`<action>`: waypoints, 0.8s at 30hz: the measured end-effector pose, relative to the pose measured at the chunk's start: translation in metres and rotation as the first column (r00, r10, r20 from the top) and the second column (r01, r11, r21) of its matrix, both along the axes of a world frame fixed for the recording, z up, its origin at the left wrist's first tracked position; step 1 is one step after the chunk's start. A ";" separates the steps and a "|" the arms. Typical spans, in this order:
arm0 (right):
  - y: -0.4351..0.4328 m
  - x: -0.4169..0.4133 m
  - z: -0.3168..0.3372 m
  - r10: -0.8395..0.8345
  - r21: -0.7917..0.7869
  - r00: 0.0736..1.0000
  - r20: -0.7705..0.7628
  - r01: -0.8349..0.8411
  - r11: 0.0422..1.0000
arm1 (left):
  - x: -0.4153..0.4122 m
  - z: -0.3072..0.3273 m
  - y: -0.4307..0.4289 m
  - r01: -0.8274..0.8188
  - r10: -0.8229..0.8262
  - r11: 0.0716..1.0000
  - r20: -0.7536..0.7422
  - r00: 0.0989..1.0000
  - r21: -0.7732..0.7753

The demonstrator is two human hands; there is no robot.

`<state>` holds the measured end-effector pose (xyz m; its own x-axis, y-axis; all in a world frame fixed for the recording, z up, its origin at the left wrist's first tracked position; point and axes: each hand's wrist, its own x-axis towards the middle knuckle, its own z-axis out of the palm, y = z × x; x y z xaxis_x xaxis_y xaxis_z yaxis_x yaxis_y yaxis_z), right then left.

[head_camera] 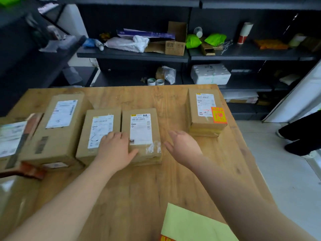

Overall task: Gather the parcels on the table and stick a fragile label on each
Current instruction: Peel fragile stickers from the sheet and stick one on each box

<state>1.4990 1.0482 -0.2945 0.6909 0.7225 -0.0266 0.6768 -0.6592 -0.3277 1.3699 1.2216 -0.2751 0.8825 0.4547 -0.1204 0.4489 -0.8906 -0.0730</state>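
five cardboard parcels are spread over the wooden table, and only one looks done: the labelled parcel, sat well off beyond the right fingertips, has an orange fragile label stuck on its near right corner. the left hand is laid flat with the fingers relaxed and straight, nothing gripped. under those fingers runs the seam between the two middle boxes, with the left-middle parcel on the little-finger side and the right-middle parcel under the thumb, which is spread over its near corner. the right hand is held open too, palm turned toward that same parcel's right side and fingertips just beside it. whether contact is made can't be told. further out past the left little finger the big box is found, and beyond it a blurry parcel cut off by the frame edge. handling-wise these are probably stiff, flat, taped cartons, likely light enough to be slid rather than lifted, and the wood looks smooth so they should glide. they'd best be taken by the two long sides, squeezed between flat palms, not by the corner where the clear tape looks crinkled. the label sheet is lying back beside the right forearm, well behind the fingers, so it'd be reached for once the boxes are bunched up.
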 end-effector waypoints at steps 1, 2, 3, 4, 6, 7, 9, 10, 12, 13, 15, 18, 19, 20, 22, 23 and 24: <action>0.005 -0.009 -0.004 0.019 -0.030 1.000 -0.012 -0.020 0.999 | -0.009 -0.004 0.003 0.002 -0.002 1.000 -0.007 1.000 -0.009; 0.010 -0.016 -0.008 0.035 -0.055 0.999 -0.024 -0.036 0.998 | -0.015 -0.007 0.004 0.013 -0.013 1.000 -0.011 1.000 -0.022; 0.013 -0.022 -0.012 0.042 -0.062 0.998 -0.046 -0.045 0.997 | -0.019 -0.012 0.004 0.027 -0.027 0.999 -0.013 1.000 -0.033; 0.015 -0.028 -0.014 0.043 -0.053 0.996 -0.081 -0.047 0.997 | -0.021 -0.015 0.003 0.039 -0.039 0.998 -0.009 0.999 -0.043; 0.017 -0.035 -0.016 0.037 -0.036 0.989 -0.140 -0.043 0.998 | -0.022 -0.021 0.001 0.037 -0.037 0.996 0.004 0.999 -0.078; 0.016 -0.038 -0.015 0.031 -0.039 0.989 -0.147 -0.037 0.999 | -0.022 -0.023 0.000 0.036 -0.035 0.995 0.007 0.999 -0.094; 0.010 -0.043 -0.013 0.002 -0.053 0.991 -0.133 -0.009 0.999 | -0.023 -0.026 -0.003 0.057 -0.056 0.993 0.011 0.998 -0.101; 0.006 -0.048 -0.011 -0.019 -0.067 0.992 -0.122 0.011 0.998 | -0.024 -0.027 -0.006 0.076 -0.075 0.991 0.017 0.997 -0.107; -0.004 -0.058 -0.007 -0.056 -0.094 0.992 -0.109 0.046 0.995 | -0.029 -0.027 -0.013 0.113 -0.109 0.985 0.032 0.993 -0.133; -0.009 -0.065 -0.005 -0.074 -0.104 0.991 -0.108 0.063 0.993 | -0.032 -0.028 -0.017 0.125 -0.120 0.980 0.041 0.992 -0.153; -0.021 -0.080 -0.002 -0.100 -0.123 0.989 -0.110 0.086 0.989 | -0.042 -0.028 -0.025 0.153 -0.145 0.970 0.055 0.988 -0.189; -0.034 -0.107 -0.001 -0.123 -0.159 0.987 -0.108 0.105 0.982 | -0.066 -0.026 -0.033 0.175 -0.163 0.939 0.065 0.985 -0.297; -0.038 -0.119 -0.001 -0.129 -0.160 0.986 -0.110 0.110 0.981 | -0.076 -0.025 -0.036 0.172 -0.158 0.924 0.070 0.985 -0.341; -0.042 -0.130 -0.002 -0.131 -0.155 0.985 -0.109 0.113 0.981 | -0.088 -0.025 -0.038 0.171 -0.152 0.911 0.080 0.985 -0.375; -0.048 -0.154 -0.002 -0.125 -0.150 0.987 -0.099 0.109 0.983 | -0.111 -0.026 -0.041 0.175 -0.143 0.895 0.106 0.984 -0.410; -0.050 -0.165 -0.002 -0.123 -0.150 0.988 -0.095 0.108 0.983 | -0.123 -0.027 -0.041 0.174 -0.138 0.891 0.116 0.984 -0.419; -0.052 -0.175 -0.003 -0.122 -0.149 0.989 -0.089 0.108 0.983 | -0.135 -0.028 -0.041 0.171 -0.130 0.889 0.123 0.984 -0.425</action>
